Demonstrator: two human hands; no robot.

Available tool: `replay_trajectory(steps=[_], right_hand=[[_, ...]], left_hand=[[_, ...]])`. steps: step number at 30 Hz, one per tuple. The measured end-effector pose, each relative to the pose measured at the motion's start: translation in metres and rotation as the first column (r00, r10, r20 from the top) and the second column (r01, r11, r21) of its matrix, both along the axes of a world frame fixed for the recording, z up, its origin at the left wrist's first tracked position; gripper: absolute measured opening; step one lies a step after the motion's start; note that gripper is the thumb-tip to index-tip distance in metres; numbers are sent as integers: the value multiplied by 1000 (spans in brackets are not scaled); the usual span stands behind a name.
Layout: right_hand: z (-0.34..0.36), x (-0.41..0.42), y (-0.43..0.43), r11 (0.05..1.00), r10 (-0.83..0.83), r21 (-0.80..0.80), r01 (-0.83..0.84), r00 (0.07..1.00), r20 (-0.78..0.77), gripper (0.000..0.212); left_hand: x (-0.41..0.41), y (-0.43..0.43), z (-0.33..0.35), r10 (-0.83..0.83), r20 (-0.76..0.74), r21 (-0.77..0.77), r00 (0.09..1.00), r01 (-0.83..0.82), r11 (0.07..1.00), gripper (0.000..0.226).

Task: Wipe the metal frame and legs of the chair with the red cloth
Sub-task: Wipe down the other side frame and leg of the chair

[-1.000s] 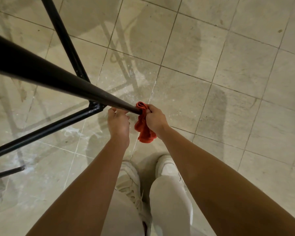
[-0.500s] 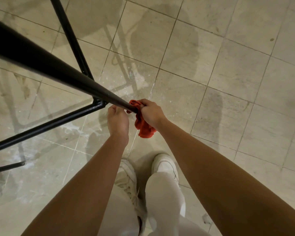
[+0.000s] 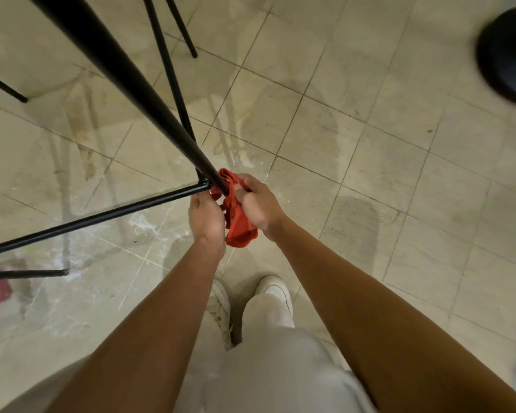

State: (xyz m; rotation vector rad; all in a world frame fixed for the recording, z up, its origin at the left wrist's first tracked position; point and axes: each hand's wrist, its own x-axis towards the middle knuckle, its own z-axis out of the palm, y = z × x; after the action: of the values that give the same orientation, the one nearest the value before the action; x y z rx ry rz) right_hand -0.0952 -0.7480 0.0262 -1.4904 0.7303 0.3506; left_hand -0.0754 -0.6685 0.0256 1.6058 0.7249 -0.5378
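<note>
A black metal chair frame fills the upper left; its thick tube (image 3: 125, 76) runs down toward the centre, and thin cross bars (image 3: 102, 216) meet at a welded corner beside its lower end. The red cloth (image 3: 239, 225) is bunched around that end of the tube and hangs below it. My right hand (image 3: 258, 204) grips the cloth from the right, thumb pressed into it. My left hand (image 3: 206, 219) curls around the cloth and the tube end from the left. Its fingertips are hidden behind the cloth.
Pale glossy floor tiles (image 3: 370, 162) lie all around. Thin black legs (image 3: 181, 28) touch the floor at the top left. A round black object (image 3: 507, 55) sits at the upper right edge. My white shoes (image 3: 274, 290) stand right below the hands.
The view tilted up, so the thick tube now runs steeper. My left hand closed in onto the cloth, which now wraps the tube end between both hands.
</note>
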Motion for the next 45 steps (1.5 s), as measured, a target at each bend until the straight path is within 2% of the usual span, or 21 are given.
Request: replay_trajectory(steps=[4, 6, 8, 12, 17, 23, 28, 32, 37, 40, 45], right_hand=[[30, 0, 6, 989, -103, 110, 96, 993, 60, 22], [40, 2, 7, 972, -172, 176, 155, 981, 85, 18], [49, 3, 11, 968, -197, 175, 178, 975, 100, 17], [51, 3, 16, 982, -184, 63, 178, 978, 96, 18], [56, 8, 15, 989, -141, 33, 142, 989, -37, 24], [76, 7, 6, 998, -62, -10, 61, 998, -30, 14], [107, 2, -1, 995, -2, -103, -5, 998, -62, 25], [130, -7, -5, 985, 22, -168, -37, 995, -94, 29], [150, -23, 5, 962, 116, -242, -128, 991, -62, 35], [152, -33, 15, 963, 129, -232, -138, 990, -53, 38], [150, -33, 24, 989, 86, -113, -92, 995, -58, 38]], left_hand=[[-6, 8, 26, 52, -7, -60, 999, -52, 997, 25], [-7, 11, 30, 53, -15, -51, 998, -54, 997, 26], [-9, 16, 35, 48, -18, -27, 999, -48, 998, 29], [-11, 22, 39, 21, -25, -26, 999, -22, 999, 25], [-5, 26, 44, -8, -14, -65, 1000, 7, 998, 19], [-4, 29, 58, -61, -29, -41, 998, 60, 997, 24], [-11, 31, 82, -176, -99, -74, 979, 169, 983, 19], [-17, 35, 105, -229, -65, -131, 971, 219, 967, 29], [-26, 37, 124, -297, -3, -122, 955, 294, 948, 46], [-31, 37, 129, -333, 29, -103, 942, 334, 937, 43], [-37, 49, 127, -243, 72, -85, 967, 249, 965, 33]])
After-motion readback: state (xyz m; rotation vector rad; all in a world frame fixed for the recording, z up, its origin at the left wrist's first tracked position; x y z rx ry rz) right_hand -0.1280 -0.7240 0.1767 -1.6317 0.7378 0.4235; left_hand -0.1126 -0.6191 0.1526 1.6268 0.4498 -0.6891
